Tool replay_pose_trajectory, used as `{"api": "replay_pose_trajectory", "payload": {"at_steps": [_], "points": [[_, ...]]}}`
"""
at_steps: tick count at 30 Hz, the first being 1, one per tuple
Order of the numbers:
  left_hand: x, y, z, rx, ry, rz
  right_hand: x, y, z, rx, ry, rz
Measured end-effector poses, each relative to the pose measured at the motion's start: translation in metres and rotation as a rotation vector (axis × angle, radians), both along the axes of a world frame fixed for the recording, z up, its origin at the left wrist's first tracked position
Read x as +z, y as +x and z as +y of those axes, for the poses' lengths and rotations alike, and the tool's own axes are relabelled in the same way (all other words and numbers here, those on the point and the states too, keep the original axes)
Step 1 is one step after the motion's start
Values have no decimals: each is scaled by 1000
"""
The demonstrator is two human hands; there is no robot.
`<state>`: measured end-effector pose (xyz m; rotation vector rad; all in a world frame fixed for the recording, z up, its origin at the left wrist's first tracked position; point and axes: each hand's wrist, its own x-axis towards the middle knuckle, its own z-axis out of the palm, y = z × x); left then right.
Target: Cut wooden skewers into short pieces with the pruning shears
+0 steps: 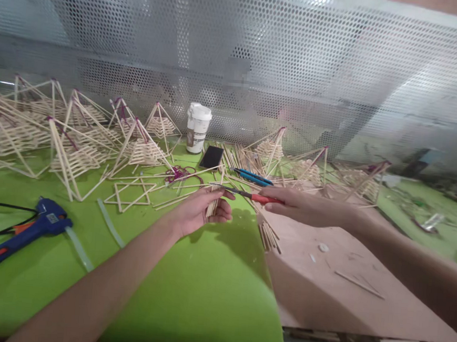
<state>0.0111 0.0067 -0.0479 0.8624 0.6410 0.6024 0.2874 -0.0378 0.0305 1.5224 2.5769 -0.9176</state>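
My left hand [193, 210] is closed around a few short thin wooden sticks [212, 205], held upright above the green mat. In my right hand [295, 203] are red-handled pliers [265, 199], their metal jaws pointing left. The jaw tips reach the upper part of the sticks by my left fingers; whether they grip a stick I cannot tell. Below and right of my hands lies a bundle of sticks [268, 236]. Just behind are blue-handled pliers [252, 176] and more loose sticks [241, 159].
Several stick pyramids [146, 151] with purple thread stand at the back and left. A white cup [197, 129], a dark phone [211, 157] and purple cord [180, 174] are behind my hands. A blue glue gun [48, 220] lies left on the green mat [203, 295]; bare board [321, 294] is right.
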Motion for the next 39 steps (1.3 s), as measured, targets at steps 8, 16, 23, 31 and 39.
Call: {"api": "replay_pose_trajectory", "payload": {"at_steps": [8, 16, 23, 31, 39], "points": [[-2, 0, 0, 10, 16, 34, -3, -3, -3, -49, 41, -33], [-6, -2, 2, 20, 65, 127, -4, -20, -3, -239, -5, -75], [-14, -3, 8, -49, 31, 209, -13, -41, -11, -418, -272, 50], [-21, -4, 10, -56, 27, 259, -18, -55, -18, -432, -253, -57], [-12, -7, 9, -60, 49, 251, -26, -38, 2, -488, -141, -124]]}}
